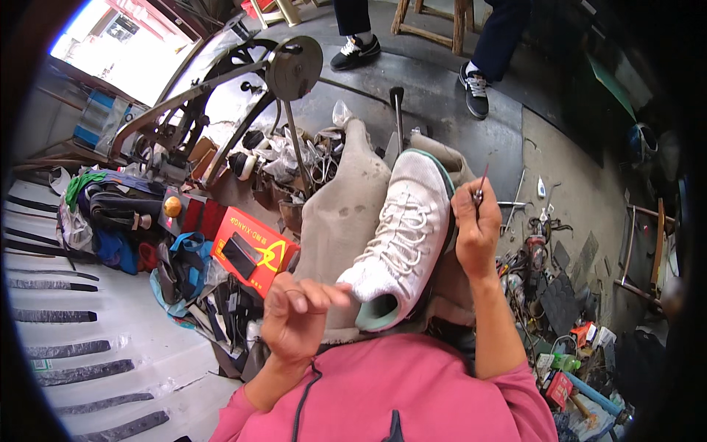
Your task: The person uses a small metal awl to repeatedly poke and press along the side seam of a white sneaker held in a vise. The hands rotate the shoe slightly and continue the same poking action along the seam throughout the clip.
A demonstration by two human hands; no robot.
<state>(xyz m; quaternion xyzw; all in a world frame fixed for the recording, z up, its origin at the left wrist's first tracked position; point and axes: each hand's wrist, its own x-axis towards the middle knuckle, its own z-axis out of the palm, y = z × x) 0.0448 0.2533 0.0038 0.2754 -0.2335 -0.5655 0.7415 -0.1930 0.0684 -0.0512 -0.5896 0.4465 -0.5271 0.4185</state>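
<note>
White sneaker (406,221) on the beige cloth (328,225) over the person's lap, toe toward the cloth's far edge, collar opening toward its near edge by the pink top (390,390). Laces tied across the tongue. Right hand (477,228) just beside the sneaker's right flank; grip narrow, holding a thin tool (479,197), reddish tip pointing up and away. Left hand (298,317) near the collar, over the cloth's near left edge; fingers bent, spread a bit. Might be a fine thread at those fingers, too small to be sure, so can't tell if that grip holds anything.

Left of the cloth: red box (276,259) with a dark slab (240,255) on top. Farther out, black hand-crank machine (294,68) with round wheel. Beyond the cloth's far edge, another person's dark shoes (356,53) on the floor, wooden stool (458,26) between the legs. Right: tools and scraps (541,250) piled on the floor.
</note>
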